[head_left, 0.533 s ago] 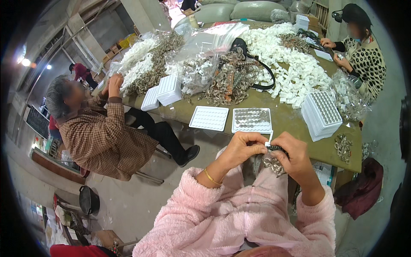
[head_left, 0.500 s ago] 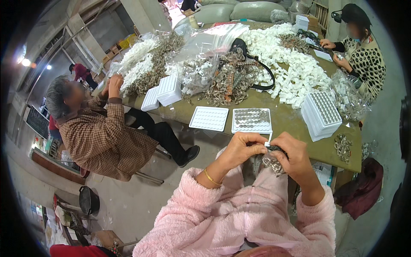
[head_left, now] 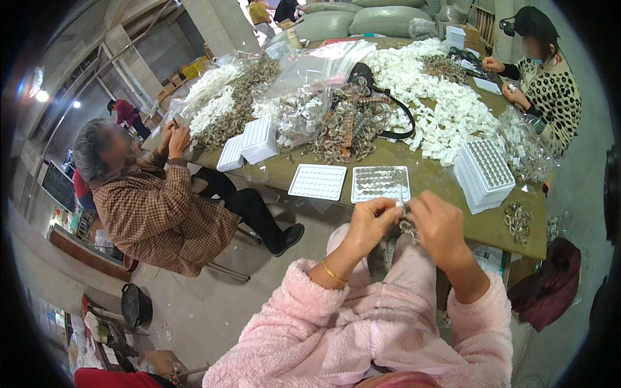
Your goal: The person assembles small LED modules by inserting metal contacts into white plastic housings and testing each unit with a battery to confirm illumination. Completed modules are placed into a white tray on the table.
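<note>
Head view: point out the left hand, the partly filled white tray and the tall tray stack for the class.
Left hand [head_left: 369,224], head view: back of the hand.
Partly filled white tray [head_left: 361,194], head view: bare lower-left part.
Tall tray stack [head_left: 471,183], head view: stacked edges.

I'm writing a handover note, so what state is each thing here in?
Left hand, pinching a white piece
Right hand, curled beside it, grip unclear
Metal cluster, bunched below the hands
Left flat tray, recesses bare
Middle flat tray, partly filled
Right tray stack, top tray filled
Loose white pieces, heaped
Right plastic bag, crumpled
Maroon cloth, draped
</note>
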{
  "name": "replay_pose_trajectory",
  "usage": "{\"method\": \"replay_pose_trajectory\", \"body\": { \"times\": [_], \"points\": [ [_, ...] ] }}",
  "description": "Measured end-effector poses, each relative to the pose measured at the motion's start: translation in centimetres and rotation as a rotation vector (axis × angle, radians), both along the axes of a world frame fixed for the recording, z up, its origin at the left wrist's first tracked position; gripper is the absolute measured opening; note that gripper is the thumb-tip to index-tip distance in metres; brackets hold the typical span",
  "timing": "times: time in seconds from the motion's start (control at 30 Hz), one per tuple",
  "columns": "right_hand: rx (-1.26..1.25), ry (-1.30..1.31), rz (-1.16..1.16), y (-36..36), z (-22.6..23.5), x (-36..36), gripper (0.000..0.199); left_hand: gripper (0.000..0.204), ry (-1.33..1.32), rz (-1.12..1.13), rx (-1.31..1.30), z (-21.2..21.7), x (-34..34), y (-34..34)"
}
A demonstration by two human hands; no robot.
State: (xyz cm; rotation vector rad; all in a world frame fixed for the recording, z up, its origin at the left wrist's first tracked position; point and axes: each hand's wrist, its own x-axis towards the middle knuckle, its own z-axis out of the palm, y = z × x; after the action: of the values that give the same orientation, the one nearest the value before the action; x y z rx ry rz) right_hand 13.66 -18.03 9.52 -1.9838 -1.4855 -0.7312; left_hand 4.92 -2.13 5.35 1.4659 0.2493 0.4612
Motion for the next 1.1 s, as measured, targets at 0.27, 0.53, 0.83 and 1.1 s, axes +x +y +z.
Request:
{"method": "replay_pose_trajectory", "body": {
  "times": [0.27, 0.53, 0.83, 1.1],
  "points": [
    [-0.131, 0.075, -0.238, 0.7, -4.1, 7.3, 0.008, 0.015, -0.102, 0.105, -0.193, 0.4, -1.3, 2.4],
    [0.119, -0.060, -0.116, 2.3, -2.7, 7.1, 0.016, 0.010, -0.024, -0.139, -0.145, 0.1, -2.1, 0.6],
    [0.209, 1.014, 0.186, 2.3, -3.2, -0.7, 0.027, 0.019, -0.179, 0.002, 0.181, 0.1, -2.4, -1.0],
    [0.287, 1.115, 0.185, 1.9, -3.1, -1.7, 0.009, 0.015, -0.159, -0.081, -0.116, 0.3, -3.5, -0.5]
  ]
}}
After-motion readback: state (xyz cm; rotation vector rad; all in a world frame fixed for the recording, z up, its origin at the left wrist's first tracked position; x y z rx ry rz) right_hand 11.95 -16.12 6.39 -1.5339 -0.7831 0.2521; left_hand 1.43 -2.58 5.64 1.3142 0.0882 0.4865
